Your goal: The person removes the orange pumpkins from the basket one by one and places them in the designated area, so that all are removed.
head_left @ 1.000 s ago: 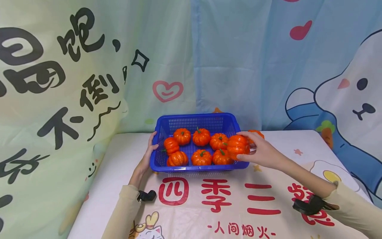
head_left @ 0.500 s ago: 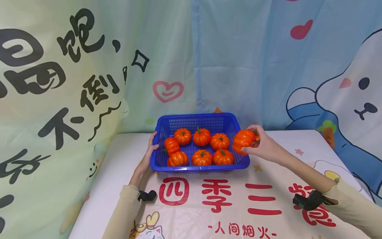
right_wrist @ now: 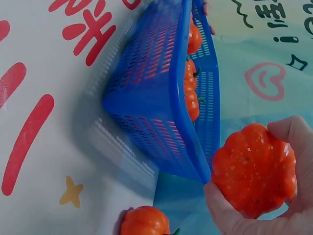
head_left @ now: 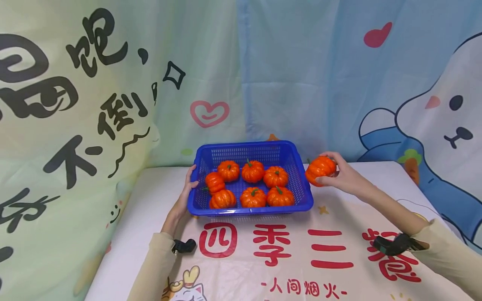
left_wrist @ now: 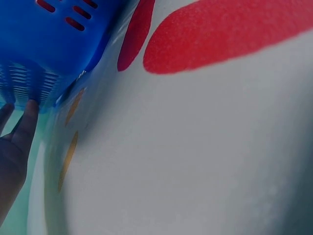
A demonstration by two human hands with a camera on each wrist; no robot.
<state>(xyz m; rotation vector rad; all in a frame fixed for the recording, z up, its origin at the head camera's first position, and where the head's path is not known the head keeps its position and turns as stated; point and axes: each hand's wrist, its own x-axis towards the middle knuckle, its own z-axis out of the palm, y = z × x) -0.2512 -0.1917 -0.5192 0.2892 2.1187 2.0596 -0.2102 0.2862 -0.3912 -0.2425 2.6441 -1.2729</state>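
Currently: one held, seven contained

My left hand (head_left: 186, 190) sets near-straight fingers against the left side of the basket (head_left: 250, 212). Inside I count seven pumpkins (head_left: 252, 172), some upright, some tipped. Just right of the basket, an eighth pumpkin (head_left: 321, 170) is off the table (head_left: 150, 194), gripped between thumb and fingers of my right hand (head_left: 348, 179). The right wrist view shows a ninth pumpkin (right_wrist: 145, 222) on the table.

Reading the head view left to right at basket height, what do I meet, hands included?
Left hand → blue basket with seven pumpkins in it → held pumpkin → right hand.
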